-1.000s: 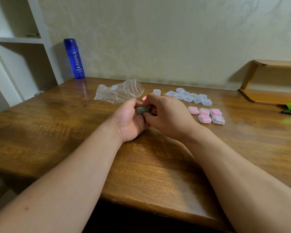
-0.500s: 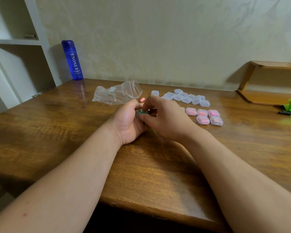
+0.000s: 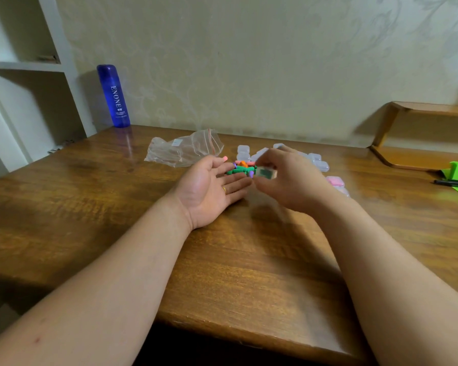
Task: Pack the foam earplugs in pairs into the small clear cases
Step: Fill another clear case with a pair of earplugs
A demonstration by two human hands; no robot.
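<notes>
Right hand: Our right hand (image 3: 294,180) pinches a small clear plastic case (image 3: 266,172) between thumb and fingertips, just off the tips of the other hand. Motion blur smears both.

Case in hand: We make out dark green foam inside it, most likely a pair. Through the blur we cannot tell whether the lid is snapped down.

Left hand: Our left hand (image 3: 212,188) lies palm up on the brown wooden table (image 3: 249,260), fingers spread and relaxed, holding nothing. A gold ring sits on one finger.

Loose stock: A small heap of foam earplugs (image 3: 242,168), bullet-shaped in green, orange, pink and purple, sits just beyond the left fingertips.

Step in hand: We judge that one green pair is packed and the case is on its way to be closed or set aside.

Next move: It calls for a firm press on the lid if it is not yet shut. Then the case belongs with the pink-filled clear cases (image 3: 335,180) by the right wrist. After that we need a fresh case and two earplugs of one colour.

Empty cases: A cluster of empty clear square cases (image 3: 318,162) waits behind the right hand, partly hidden by it.

Further out: A crumpled clear zip bag (image 3: 183,151) lies left of the heap, and a tall blue bottle (image 3: 113,96) stands at the table's far corner.
</notes>
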